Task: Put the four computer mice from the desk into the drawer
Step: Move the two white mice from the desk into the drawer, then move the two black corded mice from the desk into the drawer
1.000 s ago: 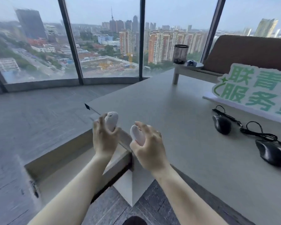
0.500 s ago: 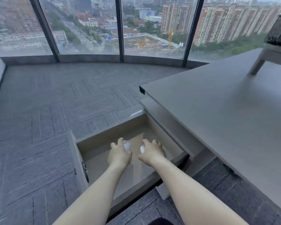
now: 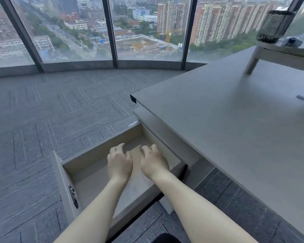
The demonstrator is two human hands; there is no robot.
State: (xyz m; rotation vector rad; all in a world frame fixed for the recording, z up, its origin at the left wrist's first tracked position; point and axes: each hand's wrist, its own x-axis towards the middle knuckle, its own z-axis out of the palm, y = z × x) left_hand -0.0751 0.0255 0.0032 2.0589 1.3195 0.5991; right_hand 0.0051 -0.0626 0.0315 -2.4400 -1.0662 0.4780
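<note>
Head view: my left hand [image 3: 120,161] and right hand [image 3: 154,162] curl inside drawer [image 3: 88,156], grip contents indiscernible; hasty release risks mice knocking together.

We see the desk [image 3: 235,128] with a smooth, matt grey top that looks like laminate. The open drawer [image 3: 98,153] has pale beige inner walls of a wood-like board, also matt, and its bottom is smooth. On the drawer front sits a small dark lock [image 3: 73,196] that looks like metal with a slight shine. The floor [image 3: 42,120] is covered with grey carpet tiles, rough and textile. The pen cup [image 3: 275,25] is black mesh.
</note>
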